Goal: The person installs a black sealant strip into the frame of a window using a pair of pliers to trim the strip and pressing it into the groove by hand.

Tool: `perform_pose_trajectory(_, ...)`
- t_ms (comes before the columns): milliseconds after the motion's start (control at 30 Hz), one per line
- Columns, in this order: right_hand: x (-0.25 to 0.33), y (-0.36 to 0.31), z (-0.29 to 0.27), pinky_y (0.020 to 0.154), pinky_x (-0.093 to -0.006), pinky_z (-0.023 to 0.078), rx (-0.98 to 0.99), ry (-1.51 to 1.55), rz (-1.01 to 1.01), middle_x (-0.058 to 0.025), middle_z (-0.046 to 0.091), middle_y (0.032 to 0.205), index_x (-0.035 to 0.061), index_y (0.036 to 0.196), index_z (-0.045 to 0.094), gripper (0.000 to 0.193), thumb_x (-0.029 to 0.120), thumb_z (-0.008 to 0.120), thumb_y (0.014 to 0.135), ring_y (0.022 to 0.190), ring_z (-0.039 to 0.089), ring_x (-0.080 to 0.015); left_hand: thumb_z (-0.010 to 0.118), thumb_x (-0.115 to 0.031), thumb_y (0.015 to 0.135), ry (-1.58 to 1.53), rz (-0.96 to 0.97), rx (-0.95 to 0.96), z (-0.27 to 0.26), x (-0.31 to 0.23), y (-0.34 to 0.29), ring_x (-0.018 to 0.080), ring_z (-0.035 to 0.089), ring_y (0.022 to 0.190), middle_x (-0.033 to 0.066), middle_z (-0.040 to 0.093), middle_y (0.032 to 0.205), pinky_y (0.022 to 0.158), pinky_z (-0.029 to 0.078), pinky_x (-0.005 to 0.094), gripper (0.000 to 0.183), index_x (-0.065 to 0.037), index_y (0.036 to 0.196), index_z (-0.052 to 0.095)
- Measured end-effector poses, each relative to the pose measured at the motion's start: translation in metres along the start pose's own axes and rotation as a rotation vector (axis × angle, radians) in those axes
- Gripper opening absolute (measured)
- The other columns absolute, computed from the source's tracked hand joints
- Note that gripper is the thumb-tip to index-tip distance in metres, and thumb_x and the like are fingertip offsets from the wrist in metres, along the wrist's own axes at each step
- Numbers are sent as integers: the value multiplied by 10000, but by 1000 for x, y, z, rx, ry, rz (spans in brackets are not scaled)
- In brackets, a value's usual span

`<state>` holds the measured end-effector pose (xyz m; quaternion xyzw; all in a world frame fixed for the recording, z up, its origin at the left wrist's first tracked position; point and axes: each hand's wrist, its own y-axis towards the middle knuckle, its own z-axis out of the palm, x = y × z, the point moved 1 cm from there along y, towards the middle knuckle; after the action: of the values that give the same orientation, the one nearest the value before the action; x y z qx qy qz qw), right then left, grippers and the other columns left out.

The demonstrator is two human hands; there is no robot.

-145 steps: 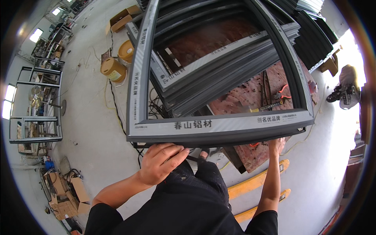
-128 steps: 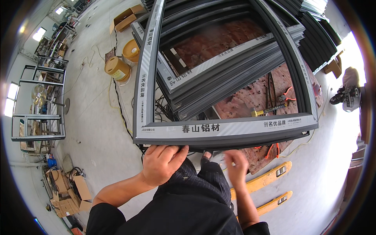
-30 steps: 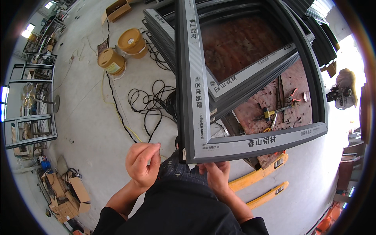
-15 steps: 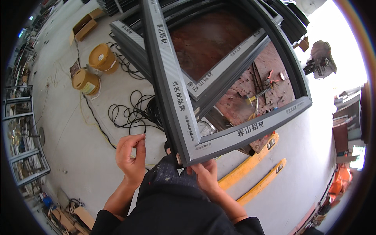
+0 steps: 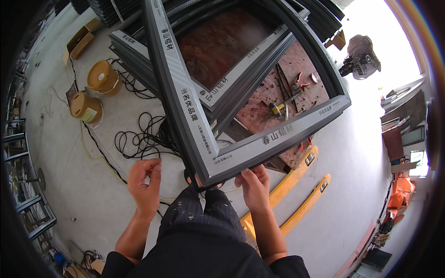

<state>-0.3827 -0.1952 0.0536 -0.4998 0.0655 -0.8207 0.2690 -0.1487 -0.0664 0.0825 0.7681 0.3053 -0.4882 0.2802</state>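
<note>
A dark grey metal frame [image 5: 296, 128] with white printed protective film lies in front of me, its near corner close to my legs. Under it, turned at an angle, are more similar frames [image 5: 245, 62], resting over a reddish-brown board [image 5: 259, 98]. My left hand [image 5: 144, 187] is raised left of the near corner, thumb and fingertips pinched together; anything small between them is too small to make out. At the underside of the near rail, my right hand [image 5: 256, 187] has thumb and forefinger pressed together. What it pinches is hidden.
Pliers with red handles [image 5: 300, 84] and a yellow-and-black tool [image 5: 278, 109] lie on the board. Two yellow forks [image 5: 289, 184] extend at floor level on the right. Black cable [image 5: 139, 141], two tan buckets [image 5: 103, 78] and a cardboard box [image 5: 82, 42] are on the left.
My right hand has come out from beneath the near corner and shifted right along the rail. The left hand keeps its pinch. The whole view has shifted, so the frames appear farther left.
</note>
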Motion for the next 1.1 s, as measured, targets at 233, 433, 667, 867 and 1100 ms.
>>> perform_pose_trajectory(233,36,29,-22,568,-255,483,-77,-33,-66,-34,643,804,19,936,612,80,82,648,902,638,590,-105,599,-113,960,-193,-301,110,22,-7,-18,80,605,832,21,645,947,691,482,229,146,-23,1060,657)
perform_pose_trajectory(433,34,22,-12,572,-255,500,-20,-80,26,-14,626,814,36,975,613,93,112,639,928,695,601,-104,464,-322,1032,-540,-574,224,42,-25,-17,104,617,823,14,638,936,703,498,256,340,-39,1153,609)
perform_pose_trajectory(667,0,12,4,599,-272,535,178,-51,12,-63,681,885,35,1004,610,137,131,665,923,733,645,-134,460,-318,1025,-575,-665,33,71,-33,4,34,512,607,-31,619,826,537,424,194,322,-49,1111,615)
perform_pose_trajectory(867,14,0,-2,616,-291,536,163,3,145,-68,657,885,-15,1014,594,183,88,674,886,724,631,-149,440,-275,1012,-399,-679,79,84,-38,-13,90,567,712,33,650,890,599,440,240,309,-45,1080,635)
perform_pose_trajectory(1100,89,-39,-143,474,-285,456,46,-81,93,-98,651,783,-24,923,612,169,26,563,769,568,579,-174,484,-410,1014,-656,-913,768,140,-71,-104,217,672,976,122,676,1069,875,551,370,423,-31,1189,555)
